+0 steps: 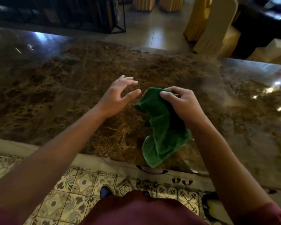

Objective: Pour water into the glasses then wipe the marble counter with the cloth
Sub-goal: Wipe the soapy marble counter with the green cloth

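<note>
A green cloth hangs crumpled above the brown marble counter, near its front edge. My right hand grips the cloth's upper end between thumb and fingers. My left hand hovers just to the left of the cloth with its fingers spread, holding nothing and not touching the cloth. No glasses and no water vessel are in view.
The counter's front edge runs above a patterned tiled floor. Beyond the far edge stand chairs with yellow and cream covers and a black metal frame. Ceiling lights reflect on the counter at the right.
</note>
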A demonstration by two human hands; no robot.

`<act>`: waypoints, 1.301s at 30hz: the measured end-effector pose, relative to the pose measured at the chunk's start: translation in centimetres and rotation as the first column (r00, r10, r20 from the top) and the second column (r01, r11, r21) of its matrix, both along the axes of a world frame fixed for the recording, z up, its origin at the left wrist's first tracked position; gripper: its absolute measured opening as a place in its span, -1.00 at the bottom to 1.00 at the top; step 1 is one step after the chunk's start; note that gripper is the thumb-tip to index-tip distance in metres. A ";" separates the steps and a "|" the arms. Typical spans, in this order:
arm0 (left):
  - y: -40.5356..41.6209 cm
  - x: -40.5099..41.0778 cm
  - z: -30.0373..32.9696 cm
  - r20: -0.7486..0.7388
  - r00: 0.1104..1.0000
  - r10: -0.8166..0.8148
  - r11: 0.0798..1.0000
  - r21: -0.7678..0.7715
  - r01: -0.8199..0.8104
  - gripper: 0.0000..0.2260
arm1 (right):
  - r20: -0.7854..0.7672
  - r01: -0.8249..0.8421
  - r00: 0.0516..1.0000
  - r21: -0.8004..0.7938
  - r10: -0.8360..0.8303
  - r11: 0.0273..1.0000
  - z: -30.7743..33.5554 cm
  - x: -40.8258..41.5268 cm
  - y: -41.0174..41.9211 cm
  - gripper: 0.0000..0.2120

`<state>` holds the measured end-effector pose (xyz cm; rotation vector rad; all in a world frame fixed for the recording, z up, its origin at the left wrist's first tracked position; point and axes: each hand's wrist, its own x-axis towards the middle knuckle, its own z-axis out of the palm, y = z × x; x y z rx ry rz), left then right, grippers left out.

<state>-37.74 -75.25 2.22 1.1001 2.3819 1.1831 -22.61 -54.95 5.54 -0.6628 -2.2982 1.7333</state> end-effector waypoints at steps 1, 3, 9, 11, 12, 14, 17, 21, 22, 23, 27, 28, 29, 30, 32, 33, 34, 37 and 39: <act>1.3 1.6 1.1 0.072 0.994 -0.077 0.996 0.055 0.073 -0.46 | -0.022 -0.032 0.999 -0.025 0.032 0.999 1.2 0.7 -0.1 -0.86; 3.6 4.1 3.1 0.187 0.956 -0.225 0.969 0.147 0.199 -0.48 | -0.051 -0.102 0.994 -0.083 0.098 0.991 3.5 2.2 -0.2 -0.80; 7.4 7.5 6.7 0.238 0.893 -0.381 0.922 0.023 0.387 -0.67 | 0.028 0.022 0.999 0.046 -0.024 0.999 5.6 5.6 1.2 -0.50; 8.1 8.1 7.4 0.173 0.894 -0.413 0.906 -0.020 0.423 -0.80 | 0.059 0.099 0.992 0.175 -0.111 0.980 5.2 6.7 1.9 -0.46; 8.4 8.4 7.9 0.150 0.890 -0.431 0.898 -0.023 0.439 -0.85 | 0.079 0.125 0.987 0.178 -0.141 0.976 5.1 7.2 2.0 -0.41; 8.9 8.7 8.8 0.133 0.865 -0.484 0.872 -0.010 0.490 -0.87 | 0.130 0.106 0.985 0.042 -0.111 0.993 5.1 8.4 2.4 -0.28; 9.7 9.1 10.2 0.132 0.809 -0.572 0.818 0.020 0.575 -0.84 | 0.061 0.011 0.998 -0.275 0.006 0.961 4.9 10.7 2.1 -0.48; 10.5 9.8 11.5 0.123 0.724 -0.679 0.735 0.114 0.669 -0.84 | -0.120 -0.049 0.993 -0.392 0.002 0.919 3.7 15.2 0.8 -0.55; 10.6 9.8 11.7 0.126 0.715 -0.688 0.725 0.157 0.670 -0.83 | -0.123 -0.012 0.992 -0.361 -0.035 0.933 3.2 16.1 0.2 -0.57; 10.7 9.8 11.8 0.132 0.703 -0.699 0.713 0.204 0.671 -0.82 | -0.120 0.044 0.989 -0.333 -0.089 0.942 2.9 16.8 -0.5 -0.59; 10.8 9.9 11.8 0.242 0.596 -0.765 0.643 0.323 0.694 -0.79 | -0.081 0.282 0.948 -0.229 -0.307 0.932 0.6 18.7 -3.2 -0.67; 10.9 10.0 11.7 0.265 0.567 -0.780 0.626 0.340 0.702 -0.81 | -0.056 0.328 0.937 -0.211 -0.346 0.921 0.0 19.3 -3.7 -0.67; 11.1 10.2 11.5 0.274 0.541 -0.795 0.606 0.353 0.713 -0.84 | -0.032 0.376 0.920 -0.203 -0.390 0.904 -0.6 19.9 -4.0 -0.67; 11.3 10.5 11.3 0.274 0.521 -0.809 0.588 0.365 0.721 -0.87 | -0.016 0.423 0.900 -0.206 -0.435 0.882 -1.0 20.6 -4.4 -0.68; 11.7 11.1 10.9 0.271 0.503 -0.820 0.572 0.382 0.726 -0.92 | -0.009 0.509 0.851 -0.229 -0.525 0.830 -1.6 21.9 -5.1 -0.72; 12.0 11.3 10.7 0.270 0.509 -0.817 0.576 0.374 0.727 -0.94 | -0.016 0.549 0.821 -0.250 -0.571 0.797 -1.9 22.6 -5.4 -0.73; 12.3 11.4 10.5 0.270 0.521 -0.810 0.586 0.351 0.730 -0.94 | -0.026 0.588 0.786 -0.275 -0.618 0.760 -2.0 23.4 -5.6 -0.73; 13.4 10.6 9.9 0.301 0.531 -0.792 0.599 0.217 0.771 -0.93 | -0.039 0.682 0.698 -0.267 -0.715 0.681 -2.1 25.7 -5.1 -0.78; 14.2 10.2 9.6 0.300 0.523 -0.797 0.582 0.152 0.799 -0.91 | -0.074 0.707 0.667 -0.251 -0.742 0.661 -1.6 27.1 -4.5 -0.80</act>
